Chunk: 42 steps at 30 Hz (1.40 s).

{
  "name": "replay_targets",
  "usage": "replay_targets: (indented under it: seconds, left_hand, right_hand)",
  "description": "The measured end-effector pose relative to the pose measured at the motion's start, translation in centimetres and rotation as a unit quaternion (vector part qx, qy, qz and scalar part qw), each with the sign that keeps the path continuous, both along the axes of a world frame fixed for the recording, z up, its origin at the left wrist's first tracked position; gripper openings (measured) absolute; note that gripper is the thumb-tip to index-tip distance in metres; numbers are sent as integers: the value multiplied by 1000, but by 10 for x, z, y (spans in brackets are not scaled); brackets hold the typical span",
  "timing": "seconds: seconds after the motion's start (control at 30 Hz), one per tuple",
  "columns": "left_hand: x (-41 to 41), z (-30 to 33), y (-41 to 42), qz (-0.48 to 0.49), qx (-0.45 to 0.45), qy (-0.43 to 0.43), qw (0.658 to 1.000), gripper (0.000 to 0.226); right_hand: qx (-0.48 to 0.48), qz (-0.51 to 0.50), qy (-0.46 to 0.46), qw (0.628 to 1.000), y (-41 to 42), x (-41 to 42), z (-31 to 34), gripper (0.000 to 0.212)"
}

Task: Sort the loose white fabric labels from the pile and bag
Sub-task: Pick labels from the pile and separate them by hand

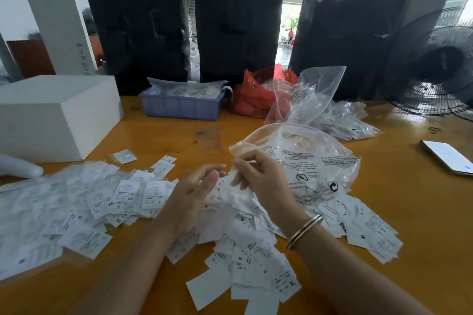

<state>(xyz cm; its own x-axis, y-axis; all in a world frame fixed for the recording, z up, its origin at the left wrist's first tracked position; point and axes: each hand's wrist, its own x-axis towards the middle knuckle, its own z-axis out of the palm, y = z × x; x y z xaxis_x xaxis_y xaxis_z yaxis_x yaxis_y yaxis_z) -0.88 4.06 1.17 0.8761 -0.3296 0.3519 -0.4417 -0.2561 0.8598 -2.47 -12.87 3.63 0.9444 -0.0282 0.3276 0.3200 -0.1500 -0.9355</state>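
Over the pile [230,238], label [236,186] hanging lengthwise

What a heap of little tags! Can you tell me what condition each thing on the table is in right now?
Left hand: open, fingers relaxed over the pile.
Right hand: pinching white labels.
Label pile: loose, spread across the table.
Clear bag: open, lying on its side.
Blue tray: filled.
Red bag: open, crumpled.
Phone: screen lit.
Fan: cannot tell if running.

You've got an orange wooden table [158,133] carrying a spread of white labels [84,202], a clear printed bag [307,161], white box [51,115], blue tray [181,107], red bag [253,100], more clear bags [340,120], phone [448,157], fan [435,66].
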Motion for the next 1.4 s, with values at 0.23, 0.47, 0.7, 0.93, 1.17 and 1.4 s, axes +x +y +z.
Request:
replay_targets:
  seconds: [0.23, 0.47, 0.7, 0.93, 1.17, 1.4]
  left_hand:
    - [-3, 1, -9, 31, -1, 39, 999, 11]
    - [6, -4, -5, 133, -136, 112, 975, 7]
    - [13, -9, -2, 156, -184, 141, 960, 24]
    - [15, -12, -3, 192, -187, 148, 952, 14]
    - [12, -9, -3, 207, -202, 146, 946, 10]
    - [12, -7, -3, 203, -234, 168, 936, 11]
  right_hand:
    - [-33, -29, 2, 999, 8, 1, -14, 10]
    - [-125, -123, -19, 984, -13, 6, -18, 15]
    - [-458, -88, 8, 885, -3, 11, -32, 42]
    - [-515, -90, 7, 852, 6, 15, -31, 40]
    - [-531, -52, -41, 845, 20, 17, -34, 32]
    - [-493, -112, -104, 857, 17, 12, -32, 31]
